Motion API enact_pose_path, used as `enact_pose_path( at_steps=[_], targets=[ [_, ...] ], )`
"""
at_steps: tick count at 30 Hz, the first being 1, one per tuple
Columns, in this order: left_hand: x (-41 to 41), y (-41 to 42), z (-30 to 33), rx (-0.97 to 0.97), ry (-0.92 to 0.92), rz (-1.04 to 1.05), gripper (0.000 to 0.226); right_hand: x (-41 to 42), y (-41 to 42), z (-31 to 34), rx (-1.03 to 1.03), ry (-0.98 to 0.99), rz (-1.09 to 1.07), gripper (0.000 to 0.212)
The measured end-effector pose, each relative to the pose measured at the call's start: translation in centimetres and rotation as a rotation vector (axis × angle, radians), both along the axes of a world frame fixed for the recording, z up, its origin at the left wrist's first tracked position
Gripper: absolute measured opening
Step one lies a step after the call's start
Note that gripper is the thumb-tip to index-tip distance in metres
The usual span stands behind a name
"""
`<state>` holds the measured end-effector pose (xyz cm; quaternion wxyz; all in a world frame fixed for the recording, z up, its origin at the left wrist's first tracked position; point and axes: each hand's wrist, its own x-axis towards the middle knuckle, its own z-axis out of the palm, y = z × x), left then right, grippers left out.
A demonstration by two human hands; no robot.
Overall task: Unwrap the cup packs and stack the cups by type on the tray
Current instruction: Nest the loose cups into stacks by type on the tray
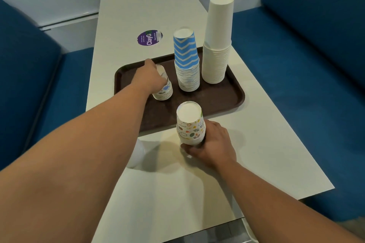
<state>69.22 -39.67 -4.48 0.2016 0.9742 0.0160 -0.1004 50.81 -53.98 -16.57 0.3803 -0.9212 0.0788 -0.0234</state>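
- Head view: a brown tray [233, 100] sits on a pale table [256, 163], holding three upside-down cup stacks.
- Left hand [150, 79] is wrapped around the short patterned stack [164, 89] at the tray's left.
- Right hand [213, 146] grips the doodle-print stack [190, 124], upright at the tray's near edge, base hidden.
- Blue chevron stack [186, 59] and tall white stack [217, 45] stand beyond.
- Judgement: the doodle stack must travel forward and left; the right hand already holds it.
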Motion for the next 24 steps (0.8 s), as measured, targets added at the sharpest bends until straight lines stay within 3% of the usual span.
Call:
enact_pose_path(
  at_steps=[6, 10, 18, 24],
  targets=[
    [-3.5, -0.4, 4.8, -0.059, -0.129, -0.028, 0.053, 0.0, 0.0, 0.4, -0.019, -0.014, 0.028, 0.070],
    [-9.8, 0.1, 6.5, -0.214, -0.159, -0.233, 0.046, -0.1, 0.0, 0.2, -0.004, -0.061, 0.038, 0.067],
    [-15.0, 1.0, 1.1, -0.400, 0.002, -0.404, 0.106, 0.0, 0.1, 0.1, -0.008, -0.059, 0.040, 0.063],
    [-15.6, 0.6, -1.9, -0.462, -0.041, -0.337, 0.099, 0.0, 0.0, 0.9, -0.038, 0.002, 0.036, 0.064]
  ],
)
